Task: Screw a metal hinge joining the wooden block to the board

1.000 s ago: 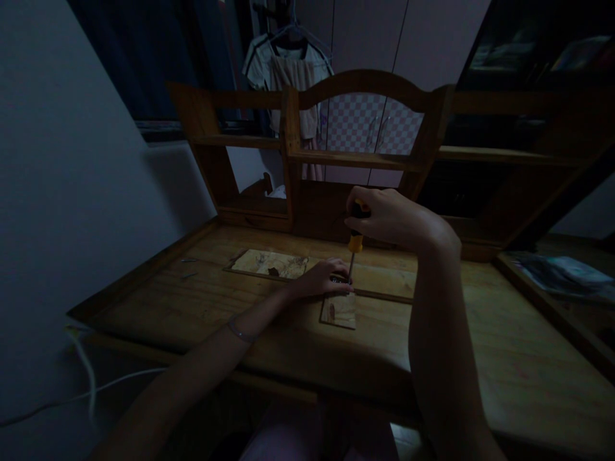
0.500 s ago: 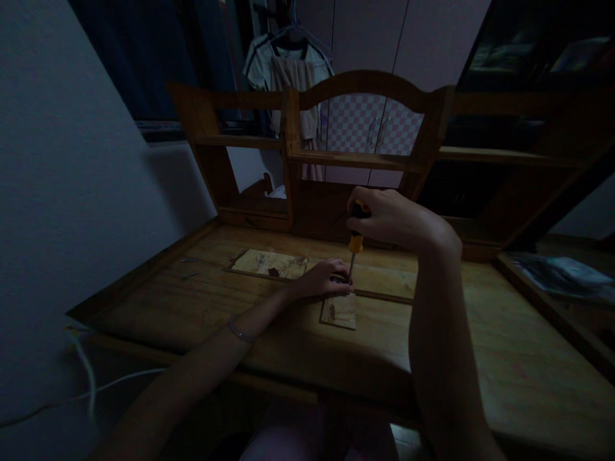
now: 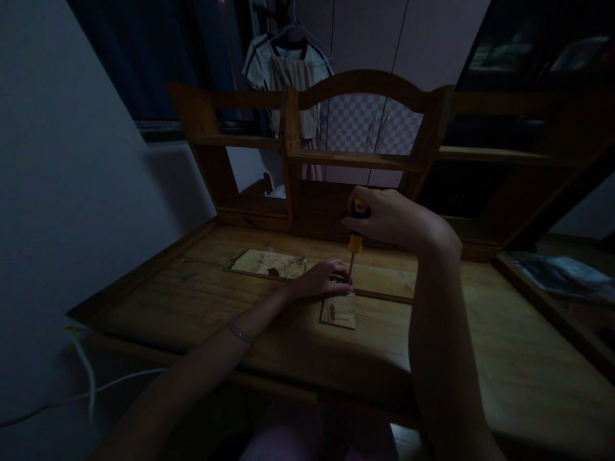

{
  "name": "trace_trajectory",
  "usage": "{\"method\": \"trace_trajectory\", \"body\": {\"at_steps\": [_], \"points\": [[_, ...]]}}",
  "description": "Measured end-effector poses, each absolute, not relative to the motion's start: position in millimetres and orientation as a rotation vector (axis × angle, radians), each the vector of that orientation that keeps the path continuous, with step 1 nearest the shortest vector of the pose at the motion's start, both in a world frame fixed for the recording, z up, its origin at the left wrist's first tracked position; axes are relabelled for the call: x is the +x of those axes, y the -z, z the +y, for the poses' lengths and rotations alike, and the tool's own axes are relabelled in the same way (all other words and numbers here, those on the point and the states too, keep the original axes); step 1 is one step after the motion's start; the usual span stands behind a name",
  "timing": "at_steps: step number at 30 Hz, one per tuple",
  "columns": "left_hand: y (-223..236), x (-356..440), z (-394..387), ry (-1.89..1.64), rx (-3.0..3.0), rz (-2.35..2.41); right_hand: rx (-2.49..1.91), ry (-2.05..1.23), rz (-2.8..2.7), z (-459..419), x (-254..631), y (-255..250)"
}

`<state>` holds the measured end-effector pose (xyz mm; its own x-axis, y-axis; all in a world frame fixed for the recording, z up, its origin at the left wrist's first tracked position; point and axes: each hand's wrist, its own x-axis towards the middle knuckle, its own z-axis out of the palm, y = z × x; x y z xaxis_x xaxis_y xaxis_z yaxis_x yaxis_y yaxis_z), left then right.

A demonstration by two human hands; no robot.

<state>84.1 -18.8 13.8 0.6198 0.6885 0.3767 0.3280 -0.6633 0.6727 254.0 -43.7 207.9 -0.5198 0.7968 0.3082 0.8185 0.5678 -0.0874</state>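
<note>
My right hand (image 3: 391,218) is closed round the black and yellow handle of a screwdriver (image 3: 356,242), held upright with its tip down on the wooden desk (image 3: 202,301). My left hand (image 3: 323,279) rests on the desk right beside the tip, fingers curled on a small dark part I cannot make out. A small pale wooden piece (image 3: 339,310) lies just in front of that hand. A long thin board (image 3: 273,263) lies flat behind it.
A wooden hutch with shelves (image 3: 355,157) rises at the back of the desk. Two small screws or nails (image 3: 188,267) lie at the left. Papers (image 3: 562,274) sit at the right. A white cable (image 3: 86,378) hangs at the left. Clothes (image 3: 293,70) hang behind.
The right hand has shifted very slightly on the screwdriver handle. The left hand and the pieces on the desk stay where they were.
</note>
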Motion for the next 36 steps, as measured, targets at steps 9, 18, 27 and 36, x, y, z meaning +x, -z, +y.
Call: {"method": "trace_trajectory", "body": {"at_steps": [9,18,27,36], "points": [[-15.5,83.1,-18.1,-0.838,2.314,0.817,-1.361,0.118,-2.495,-45.1,254.8,-208.2],[-13.4,83.3,-18.0,-0.864,2.315,0.802,-1.350,0.037,-2.501,-45.8,253.1,-210.1],[-13.1,83.2,-17.5,-0.868,2.306,0.775,-1.337,0.032,-2.486,-44.4,255.0,-207.9],[-12.5,83.6,-17.2,-0.867,2.314,0.811,-1.357,0.094,-2.496,-42.2,255.5,-207.9]]}}
